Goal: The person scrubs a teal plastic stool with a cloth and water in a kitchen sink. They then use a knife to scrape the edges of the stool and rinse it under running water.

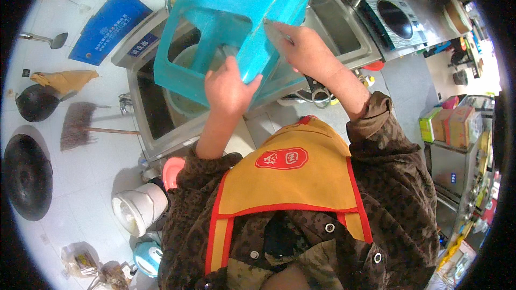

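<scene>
A turquoise plastic frame point(225, 8), perhaps a stool, with large cut-out openings, is tilted over the steel double sink point(151, 145). My left hand point(229, 88) grips a bar of the frame beside one opening, fingers reaching inside and thumb on the outer face. A small pale piece shows at its fingertips, too unclear to name. My right hand point(308, 50) is closed around a flat grey blade-like tool point(275, 36), whose tip meets a ridge of the frame. Through the opening, a round basin point(181, 96) with cloudy water is visible in the left sink bowl.
An induction cooker point(395, 18) stands on the right counter. A faucet point(125, 104) is at the sink's left edge. A broom point(80, 127), a wok point(28, 177) and a spatula point(58, 40) are along the left wall. A white bucket point(139, 209) is at lower left; cardboard boxes point(455, 125) sit right.
</scene>
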The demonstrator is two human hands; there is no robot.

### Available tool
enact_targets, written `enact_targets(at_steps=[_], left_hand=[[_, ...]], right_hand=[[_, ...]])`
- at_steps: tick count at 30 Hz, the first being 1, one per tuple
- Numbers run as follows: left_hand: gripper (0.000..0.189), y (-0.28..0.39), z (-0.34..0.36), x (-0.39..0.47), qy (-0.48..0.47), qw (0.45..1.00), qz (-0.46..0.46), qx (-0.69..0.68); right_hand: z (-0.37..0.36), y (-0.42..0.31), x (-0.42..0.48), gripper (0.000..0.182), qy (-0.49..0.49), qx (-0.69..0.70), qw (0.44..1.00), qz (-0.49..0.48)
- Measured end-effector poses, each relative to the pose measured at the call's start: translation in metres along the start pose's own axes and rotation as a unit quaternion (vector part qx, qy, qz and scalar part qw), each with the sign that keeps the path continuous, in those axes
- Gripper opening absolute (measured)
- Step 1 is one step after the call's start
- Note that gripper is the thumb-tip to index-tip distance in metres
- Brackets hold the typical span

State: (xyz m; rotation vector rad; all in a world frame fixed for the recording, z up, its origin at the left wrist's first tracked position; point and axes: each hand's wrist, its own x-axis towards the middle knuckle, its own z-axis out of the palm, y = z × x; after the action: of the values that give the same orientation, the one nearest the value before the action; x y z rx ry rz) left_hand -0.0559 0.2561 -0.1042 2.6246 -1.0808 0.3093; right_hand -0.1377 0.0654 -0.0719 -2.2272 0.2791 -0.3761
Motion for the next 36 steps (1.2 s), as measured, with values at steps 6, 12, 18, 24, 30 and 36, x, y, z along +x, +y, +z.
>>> enact_targets(at_steps=[6, 12, 18, 24, 30, 36], left_hand=[[0.051, 0.001, -0.001, 0.003, -0.019, 1.0, -0.005, 0.008], [0.052, 0.002, -0.003, 0.001, -0.029, 0.999, -0.013, 0.005], [0.051, -0.01, -0.008, 0.004, -0.05, 0.997, 0.009, -0.059], [0.014, -0.089, 0.0, -0.002, 0.135, 0.983, 0.119, -0.04], [0.023, -0.084, 0.009, -0.006, 0.191, 0.974, 0.077, -0.093], [0.024, -0.066, 0.012, -0.004, 0.224, 0.962, 0.083, -0.133]], right_hand=[[0.013, -0.007, -0.01, 0.043, -0.029, -0.008, 0.999, -0.027], [-0.001, -0.013, -0.006, 0.033, -0.011, -0.005, 1.0, -0.012], [0.014, -0.018, -0.01, 0.029, -0.031, -0.007, 0.999, -0.021], [0.01, -0.038, -0.009, 0.035, -0.08, 0.016, 0.996, 0.026], [0.024, -0.032, -0.006, 0.042, -0.082, -0.067, 0.994, 0.006], [0.028, -0.039, -0.02, 0.041, -0.069, -0.101, 0.992, -0.037]])
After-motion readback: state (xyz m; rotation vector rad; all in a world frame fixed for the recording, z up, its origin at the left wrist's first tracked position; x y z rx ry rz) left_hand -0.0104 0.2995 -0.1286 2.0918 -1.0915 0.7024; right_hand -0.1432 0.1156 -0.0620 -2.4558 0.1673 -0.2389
